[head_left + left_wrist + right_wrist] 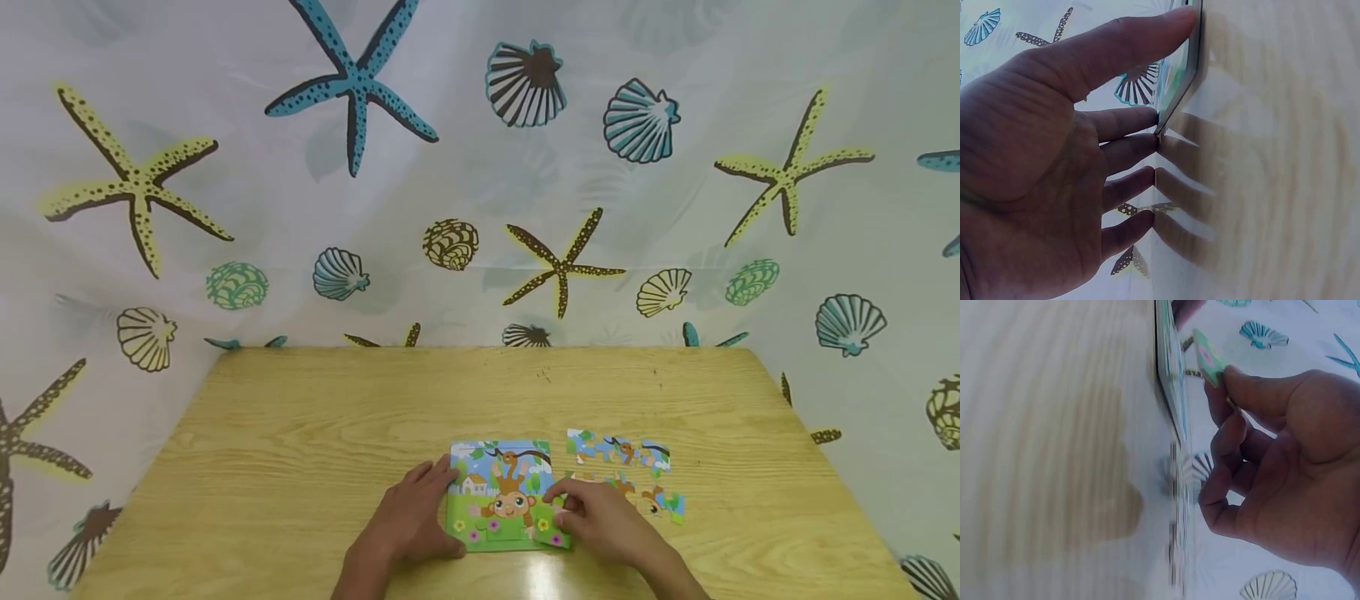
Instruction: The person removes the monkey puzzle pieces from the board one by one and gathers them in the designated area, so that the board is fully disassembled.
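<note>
A square jigsaw puzzle board [480,547] with a monkey picture lies flat on the table. My left hand [408,518] rests at its left side; in the left wrist view, the thumb and extended fingertips touch the edge of the board [1186,72]. Between thumb and forefinger, my right hand [603,518] pinches a green puzzle piece [552,530] with flowers over the board's lower right corner. From the right wrist view, this puzzle piece [1209,357] is tilted and raised above the board, with the other fingers of the right hand [1291,450] curled.
Right of the board, loose puzzle pieces [622,450] lie in two rough rows, the nearer one partly behind the right hand. The wooden table [300,433] extends to both sides. A curtain [420,183] printed with shells and starfish hangs around it.
</note>
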### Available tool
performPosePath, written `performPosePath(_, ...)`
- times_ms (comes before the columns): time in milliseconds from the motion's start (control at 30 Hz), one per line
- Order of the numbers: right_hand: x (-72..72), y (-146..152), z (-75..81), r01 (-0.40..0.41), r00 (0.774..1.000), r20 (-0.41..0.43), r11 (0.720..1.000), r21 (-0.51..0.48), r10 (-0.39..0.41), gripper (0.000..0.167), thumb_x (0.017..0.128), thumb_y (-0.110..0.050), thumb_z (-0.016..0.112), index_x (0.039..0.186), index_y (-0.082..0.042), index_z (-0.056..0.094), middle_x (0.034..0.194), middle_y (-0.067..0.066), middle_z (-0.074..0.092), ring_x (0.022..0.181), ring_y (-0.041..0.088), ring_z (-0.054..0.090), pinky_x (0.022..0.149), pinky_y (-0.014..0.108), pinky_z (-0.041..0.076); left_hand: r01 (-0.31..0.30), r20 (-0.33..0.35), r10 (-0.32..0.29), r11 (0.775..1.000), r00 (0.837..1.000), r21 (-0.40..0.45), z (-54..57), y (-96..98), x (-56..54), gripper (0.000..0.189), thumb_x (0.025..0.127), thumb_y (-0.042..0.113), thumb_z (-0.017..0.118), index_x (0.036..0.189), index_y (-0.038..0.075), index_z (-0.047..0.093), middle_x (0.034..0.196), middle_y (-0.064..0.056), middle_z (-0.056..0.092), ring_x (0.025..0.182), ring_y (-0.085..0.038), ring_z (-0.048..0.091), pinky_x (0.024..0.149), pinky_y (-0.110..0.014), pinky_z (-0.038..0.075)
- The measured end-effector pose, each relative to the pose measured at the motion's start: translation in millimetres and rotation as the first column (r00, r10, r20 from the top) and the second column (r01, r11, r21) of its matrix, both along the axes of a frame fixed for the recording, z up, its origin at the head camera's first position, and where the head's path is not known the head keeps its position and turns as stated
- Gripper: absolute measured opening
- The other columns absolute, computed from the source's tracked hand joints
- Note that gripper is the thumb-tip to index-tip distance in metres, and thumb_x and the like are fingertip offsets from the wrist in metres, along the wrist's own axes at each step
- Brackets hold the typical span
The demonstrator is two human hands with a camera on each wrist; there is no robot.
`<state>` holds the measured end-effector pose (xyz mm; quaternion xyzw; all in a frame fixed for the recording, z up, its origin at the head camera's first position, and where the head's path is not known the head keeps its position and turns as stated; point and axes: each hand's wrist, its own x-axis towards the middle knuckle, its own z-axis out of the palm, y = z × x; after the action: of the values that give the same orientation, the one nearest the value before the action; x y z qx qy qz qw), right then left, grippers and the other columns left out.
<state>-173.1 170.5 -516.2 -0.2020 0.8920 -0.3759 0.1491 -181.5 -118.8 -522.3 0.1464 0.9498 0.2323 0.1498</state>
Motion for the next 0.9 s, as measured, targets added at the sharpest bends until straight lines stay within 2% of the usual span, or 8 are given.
performPosePath(167,5.2,19.4,-0.9,0.029,0.999,-0.032,0.995,0.096,-0.026,0.025,0.09,-0.021,0.067,0.113,-0.011,0.064,0.082,-0.01,0.066,0.07,0.0,0.057,0.068,0.026,0.052,-0.001,-0.001,0.001,1.0,1.0,-0.002,2.7,-2.5,-0.7,0.099,0.062,0.043,0.086,0.144,0.008,0.044,0.159,-0.01,0.03,0.144,-0.037,0.029,0.107,-0.063,0.035)
performPosePath(233,6.0,21.2,-2.0,0.05,0.997,-0.067,0.99,0.129,-0.042,0.024,0.088,-0.021,0.07,0.109,-0.01,0.066,0.079,-0.011,0.064,0.072,0.001,0.056,0.081,0.034,0.054,-0.003,0.004,0.003,1.0,1.0,-0.003,3.5,-3.1,-0.8,0.099,0.062,0.043,0.086,0.144,0.008,0.044,0.158,-0.01,0.031,0.144,-0.037,0.029,0.107,-0.063,0.035)
performPosePath(300,6.6,21.1,-2.8,0.078,0.993,-0.096,0.984,0.158,-0.064,0.025,0.085,-0.021,0.072,0.107,-0.009,0.069,0.08,-0.01,0.061,0.073,0.004,0.052,0.081,0.038,0.053,-0.001,0.007,0.001,1.0,1.0,-0.002,3.5,-3.2,-1.4,0.099,0.062,0.043,0.087,0.144,0.008,0.044,0.158,-0.01,0.031,0.144,-0.037,0.029,0.107,-0.063,0.035)
performPosePath(400,7.2,20.1,-3.6,0.108,0.989,-0.124,0.977,0.184,-0.086,0.023,0.081,-0.02,0.076,0.101,-0.009,0.071,0.082,-0.006,0.058,0.075,0.009,0.048,0.08,0.035,0.05,0.007,0.006,-0.007,1.0,1.0,0.002,3.2,-2.1,-2.0,0.098,0.063,0.043,0.086,0.144,0.008,0.044,0.158,-0.01,0.031,0.144,-0.038,0.028,0.107,-0.063,0.035)
performPosePath(467,7.5,19.8,-4.4,0.118,0.986,-0.136,0.973,0.198,-0.092,0.021,0.079,-0.019,0.078,0.097,-0.01,0.07,0.085,-0.005,0.058,0.077,0.011,0.048,0.069,0.028,0.048,0.006,0.007,-0.006,1.0,1.0,0.002,2.5,-1.3,-2.2,0.098,0.063,0.043,0.086,0.144,0.008,0.044,0.158,-0.01,0.031,0.144,-0.038,0.028,0.108,-0.064,0.034)
performPosePath(633,5.7,14.8,-7.1,0.137,0.976,-0.196,0.97,0.203,-0.097,0.016,0.078,-0.02,0.078,0.089,-0.015,0.068,0.078,-0.008,0.052,0.07,0.009,0.044,0.062,0.02,0.041,-0.008,0.02,0.008,1.0,1.0,0.001,2.2,0.4,-1.8,0.098,0.063,0.042,0.087,0.144,0.009,0.044,0.158,-0.01,0.031,0.145,-0.037,0.027,0.108,-0.065,0.033)
performPosePath(767,3.2,-2.8,-6.6,0.091,0.963,-0.266,0.982,0.167,-0.044,0.018,0.08,-0.02,0.077,0.095,-0.013,0.071,0.079,-0.009,0.053,0.07,0.003,0.046,0.062,0.018,0.044,-0.015,0.022,0.015,1.0,1.0,-0.004,2.3,0.6,-2.0,0.098,0.062,0.042,0.087,0.144,0.01,0.044,0.158,-0.01,0.031,0.145,-0.037,0.027,0.107,-0.066,0.031)
performPosePath(900,2.3,-27.3,-2.9,-0.006,0.967,-0.25,0.987,0.159,0.046,0.03,0.082,-0.022,0.076,0.109,-0.01,0.071,0.092,-0.005,0.055,0.075,0.001,0.046,0.065,0.017,0.044,-0.02,0.022,0.02,1.0,1.0,-0.006,2.0,0.3,-2.2,0.099,0.061,0.042,0.087,0.144,0.01,0.044,0.158,-0.009,0.031,0.145,-0.037,0.027,0.107,-0.066,0.031)
